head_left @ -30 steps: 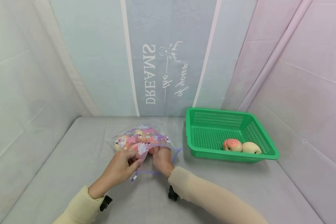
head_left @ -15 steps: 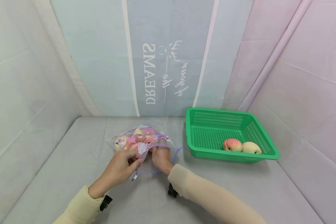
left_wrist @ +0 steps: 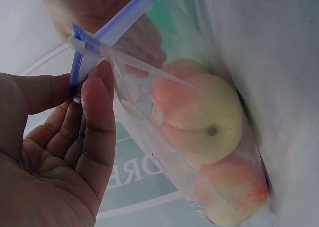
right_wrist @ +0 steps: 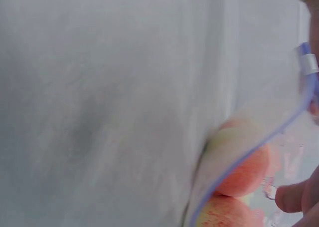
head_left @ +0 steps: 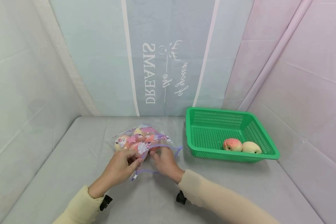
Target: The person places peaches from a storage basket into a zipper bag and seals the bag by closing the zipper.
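A clear zip bag [head_left: 142,147] with a pink cartoon print and purple zip edge lies on the table, holding several peaches [left_wrist: 214,119]. My left hand [head_left: 119,165] pinches the bag's edge between thumb and fingers, just below the white slider [left_wrist: 77,45] in the left wrist view. At the bag's mouth is my right hand [head_left: 167,161], its fingers fairly straight and partly hidden by the film. Its thumb [right_wrist: 289,196] extends close to the peaches in the right wrist view, and no fruit shows in its grip.
To the right stands a green plastic basket [head_left: 207,137] with a red peach [head_left: 232,145] and a pale peach [head_left: 251,147] in its front right corner. Grey cloth covers the table [head_left: 86,149]. Fabric walls [head_left: 170,25] rise at the back and both sides.
My right hand has drawn back a little from inside the bag, towards the right, and its thumb now shows at the opening. The left hand and the basket have stayed put.
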Demonstrator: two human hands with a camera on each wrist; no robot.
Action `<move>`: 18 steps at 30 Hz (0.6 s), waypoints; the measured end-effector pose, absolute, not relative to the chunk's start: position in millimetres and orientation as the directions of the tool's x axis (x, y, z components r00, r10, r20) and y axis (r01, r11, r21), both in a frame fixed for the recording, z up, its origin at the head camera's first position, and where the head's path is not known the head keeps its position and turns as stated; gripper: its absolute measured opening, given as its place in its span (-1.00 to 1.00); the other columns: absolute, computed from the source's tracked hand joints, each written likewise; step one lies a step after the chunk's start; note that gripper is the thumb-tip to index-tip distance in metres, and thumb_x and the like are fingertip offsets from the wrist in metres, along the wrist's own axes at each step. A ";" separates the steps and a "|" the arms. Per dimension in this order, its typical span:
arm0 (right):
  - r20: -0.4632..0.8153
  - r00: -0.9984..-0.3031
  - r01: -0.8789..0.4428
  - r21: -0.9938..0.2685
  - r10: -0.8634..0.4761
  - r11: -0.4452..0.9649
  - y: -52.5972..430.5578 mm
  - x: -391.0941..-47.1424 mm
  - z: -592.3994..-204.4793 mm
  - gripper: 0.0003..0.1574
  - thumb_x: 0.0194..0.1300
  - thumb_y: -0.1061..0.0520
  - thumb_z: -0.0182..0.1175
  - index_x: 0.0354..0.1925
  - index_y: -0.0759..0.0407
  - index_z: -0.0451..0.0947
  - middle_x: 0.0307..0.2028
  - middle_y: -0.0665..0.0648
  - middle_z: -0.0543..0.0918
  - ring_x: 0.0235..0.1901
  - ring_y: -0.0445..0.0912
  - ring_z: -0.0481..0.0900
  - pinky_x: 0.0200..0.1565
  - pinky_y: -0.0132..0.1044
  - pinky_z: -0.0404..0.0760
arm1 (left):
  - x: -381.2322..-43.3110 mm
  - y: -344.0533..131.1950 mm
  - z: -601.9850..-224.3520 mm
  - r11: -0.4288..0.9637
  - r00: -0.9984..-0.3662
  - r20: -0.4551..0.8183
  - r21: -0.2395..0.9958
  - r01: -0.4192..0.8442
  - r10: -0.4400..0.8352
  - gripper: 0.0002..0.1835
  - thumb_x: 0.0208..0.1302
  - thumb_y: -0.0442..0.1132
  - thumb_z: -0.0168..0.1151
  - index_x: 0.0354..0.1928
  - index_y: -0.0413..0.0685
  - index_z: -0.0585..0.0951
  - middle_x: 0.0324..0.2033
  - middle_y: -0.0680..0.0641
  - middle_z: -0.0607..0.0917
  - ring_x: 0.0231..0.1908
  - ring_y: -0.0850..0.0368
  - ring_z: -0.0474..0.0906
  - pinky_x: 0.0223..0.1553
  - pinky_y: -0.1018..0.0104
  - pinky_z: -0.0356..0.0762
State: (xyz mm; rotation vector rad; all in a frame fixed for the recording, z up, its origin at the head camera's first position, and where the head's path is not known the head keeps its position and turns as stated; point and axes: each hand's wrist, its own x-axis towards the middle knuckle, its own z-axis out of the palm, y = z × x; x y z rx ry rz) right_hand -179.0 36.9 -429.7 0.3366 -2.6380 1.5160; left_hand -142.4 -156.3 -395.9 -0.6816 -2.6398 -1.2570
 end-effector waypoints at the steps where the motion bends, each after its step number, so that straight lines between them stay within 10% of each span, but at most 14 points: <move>1: 0.171 -0.971 -0.231 -0.844 -0.166 0.485 39.7 -176.6 -426.9 -0.68 0.47 0.20 0.24 0.12 0.26 0.50 0.12 0.26 0.61 0.28 0.13 0.48 0.31 0.09 0.41 | -142.1 -156.7 -395.1 0.548 -0.888 0.311 0.702 0.455 0.339 -0.74 0.35 -0.38 0.36 -0.50 0.07 0.64 -0.58 0.15 0.61 -0.61 0.31 0.49 -0.58 0.37 0.48; 8: 0.104 -0.963 -0.224 -0.819 -0.247 0.529 60.1 -160.8 -407.1 -0.33 0.53 0.04 0.19 0.44 0.30 0.34 0.38 0.34 0.44 0.38 0.22 0.39 0.33 0.13 0.40 | -142.1 -157.7 -393.8 0.550 -0.884 0.323 0.695 0.464 0.338 -0.77 0.34 -0.38 0.37 -0.49 0.02 0.66 -0.56 0.09 0.65 -0.60 0.32 0.50 -0.57 0.37 0.49; 18: 0.140 -0.946 -0.281 -0.804 -0.293 0.524 87.3 -150.5 -383.2 -0.60 0.47 0.08 0.27 0.16 0.28 0.63 0.05 0.24 0.72 0.03 0.07 0.71 0.05 -0.09 0.67 | -141.6 -157.7 -393.3 0.546 -0.890 0.313 0.705 0.452 0.332 -0.76 0.34 -0.38 0.37 -0.50 0.01 0.66 -0.56 0.07 0.65 -0.61 0.30 0.50 -0.57 0.38 0.47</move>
